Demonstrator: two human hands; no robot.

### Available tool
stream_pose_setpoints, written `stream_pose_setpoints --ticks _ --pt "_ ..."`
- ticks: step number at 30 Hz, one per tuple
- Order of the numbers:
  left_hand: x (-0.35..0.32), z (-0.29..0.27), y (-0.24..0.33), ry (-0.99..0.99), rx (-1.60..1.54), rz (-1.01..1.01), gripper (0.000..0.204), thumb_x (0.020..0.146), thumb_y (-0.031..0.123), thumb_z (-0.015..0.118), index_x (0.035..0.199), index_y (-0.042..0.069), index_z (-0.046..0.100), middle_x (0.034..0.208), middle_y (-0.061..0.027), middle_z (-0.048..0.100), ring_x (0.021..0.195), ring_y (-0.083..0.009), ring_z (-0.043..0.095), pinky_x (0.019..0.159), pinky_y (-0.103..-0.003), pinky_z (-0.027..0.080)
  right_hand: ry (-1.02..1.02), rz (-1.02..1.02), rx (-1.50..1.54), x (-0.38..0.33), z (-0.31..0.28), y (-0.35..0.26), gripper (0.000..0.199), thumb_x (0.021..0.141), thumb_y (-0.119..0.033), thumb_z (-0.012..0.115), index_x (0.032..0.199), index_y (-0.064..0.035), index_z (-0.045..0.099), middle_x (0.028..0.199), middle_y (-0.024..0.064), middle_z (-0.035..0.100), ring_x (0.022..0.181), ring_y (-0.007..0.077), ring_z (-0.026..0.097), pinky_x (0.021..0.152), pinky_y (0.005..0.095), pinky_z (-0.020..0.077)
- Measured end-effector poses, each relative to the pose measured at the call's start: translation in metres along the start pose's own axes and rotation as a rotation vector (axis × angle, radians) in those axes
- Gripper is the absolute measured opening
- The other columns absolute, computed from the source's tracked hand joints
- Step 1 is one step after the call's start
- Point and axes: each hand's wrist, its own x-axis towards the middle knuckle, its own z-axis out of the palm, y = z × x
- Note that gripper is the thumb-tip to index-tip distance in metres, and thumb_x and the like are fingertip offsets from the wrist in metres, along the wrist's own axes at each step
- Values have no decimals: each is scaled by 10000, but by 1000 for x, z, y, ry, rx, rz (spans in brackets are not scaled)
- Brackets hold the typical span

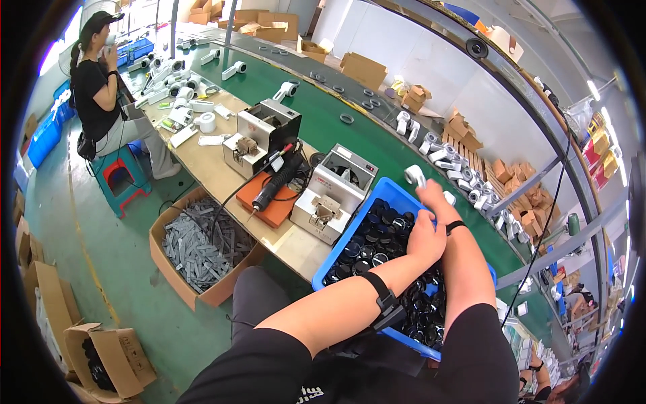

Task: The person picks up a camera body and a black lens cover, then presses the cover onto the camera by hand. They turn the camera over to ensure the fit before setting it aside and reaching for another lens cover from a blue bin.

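Note:
My right hand (436,199) reaches over the far side of the blue bin, its fingers closed on a white plastic housing (412,175) with a round head and a short handle. Closer to me, my left hand (426,237) is closed above the bin; whatever its fingers hold is hidden. Below both forearms, the blue plastic bin (328,261) is filled with round, glossy black discs (367,252). The green conveyor belt (382,147) runs just beyond the right hand.
Two metal bench machines (336,185) (264,131) stand left of the bin, with a black electric screwdriver (277,184) on an orange box between them. White housings (441,156) line the belt's far side. A carton of grey strips (202,236) sits below. A seated person (101,87) is at far left.

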Motion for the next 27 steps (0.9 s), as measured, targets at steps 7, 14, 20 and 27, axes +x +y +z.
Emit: stream_pose_setpoints --ticks 7,14,20,27 --pt "14 -6 -18 271 -141 144 458 945 149 618 1337 -15 448 974 -168 608 884 -323 635 825 -444 519 -77 171 1377 -138 -124 -61 384 1054 -297 385 1063 8 616 814 130 708 515 185 587 484 318 459" --pt "3 -31 29 -385 -803 102 746 980 188 554 1653 174 233 1270 -125 534 911 -163 633 556 -247 517 18 55 1474 -301 -166 -65 387 1100 -243 389 1357 24 500 980 153 709 688 173 648 641 292 526" --pt "-13 -39 37 -711 -486 312 690 894 49 718 1540 110 482 1198 -36 667 912 -99 642 594 -233 531 12 50 1532 -353 -143 -45 423 1093 -215 432 1441 24 466 1059 169 723 769 180 684 713 301 553" --pt "-12 -44 33 -647 -112 392 443 905 38 746 1319 23 588 1164 -56 674 1039 -125 663 943 -307 544 -46 -13 1432 -356 -115 -28 439 1077 -173 509 1461 41 489 1071 155 735 832 167 706 707 287 579"
